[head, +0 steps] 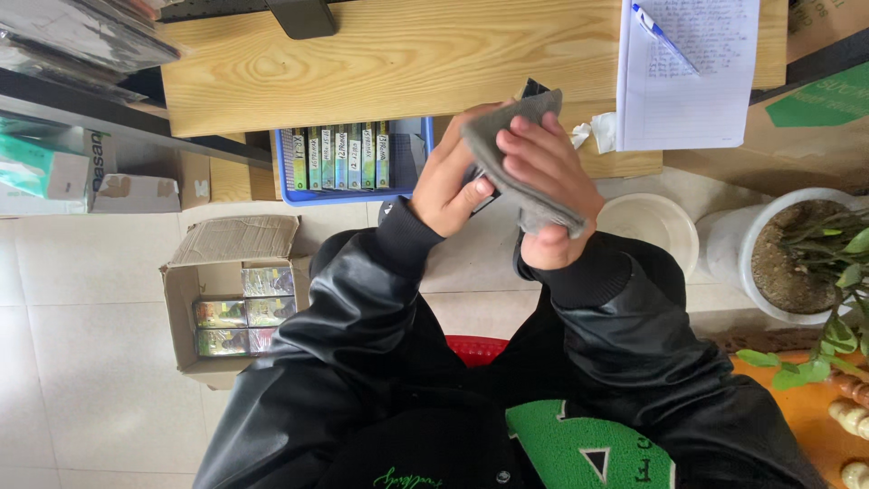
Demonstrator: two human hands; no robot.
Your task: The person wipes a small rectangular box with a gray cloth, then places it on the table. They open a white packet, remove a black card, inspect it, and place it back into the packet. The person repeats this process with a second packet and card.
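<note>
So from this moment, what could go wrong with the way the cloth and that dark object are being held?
The grey cloth covers most of the dark object, so both hands work half blind. The left hand seems to pinch only an edge; it might slip out and drop over the tiled floor. A wide swing of the right hand could nudge the notepad overhanging the desk edge.

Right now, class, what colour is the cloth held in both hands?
Grey, seen in the head view: cloth.

grey cloth [520, 172], crumpled, draped over a dark object
</note>
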